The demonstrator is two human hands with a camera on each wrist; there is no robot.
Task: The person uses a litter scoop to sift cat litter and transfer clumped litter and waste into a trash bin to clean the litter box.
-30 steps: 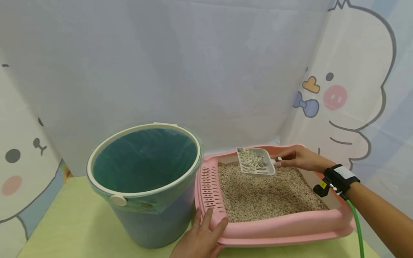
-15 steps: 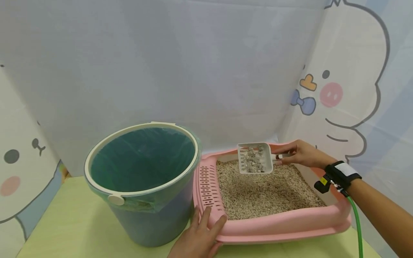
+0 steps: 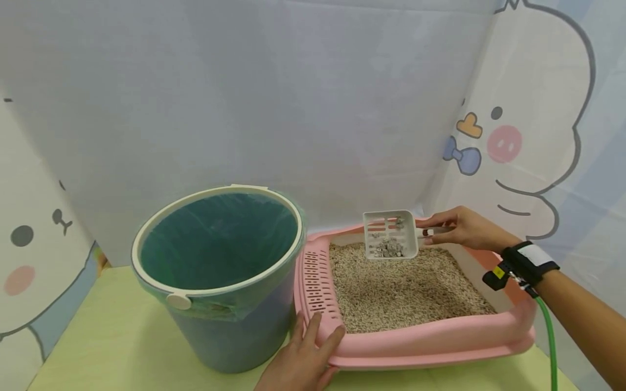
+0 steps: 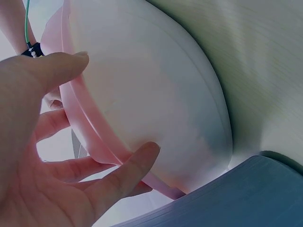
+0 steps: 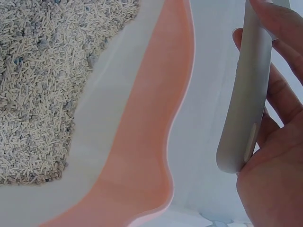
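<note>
Table: one, pale green, bearing the bin and tray side by side.
Bin: one, blue, with a cream rim and a green liner; nothing can be seen inside it. It touches the tray's left end.
Tray: one, pink, with a slotted step at its left end; filled with pale litter.
Scoop: one, white, slotted, held level above the tray's far side. A small heap of grey clumps lies in it.
Hands: two.
Right hand: fingers curled round the scoop's handle, over the tray's far rim; a black wrist strap sits behind it.
Left hand: fingers spread straight, pressed on the tray's near left corner, thumb under the rim in the wrist view.
Change: a second ago the scoop was lower, tilted and full of loose litter; now it is higher and holds mostly clumps. The left hand has not moved.
</note>
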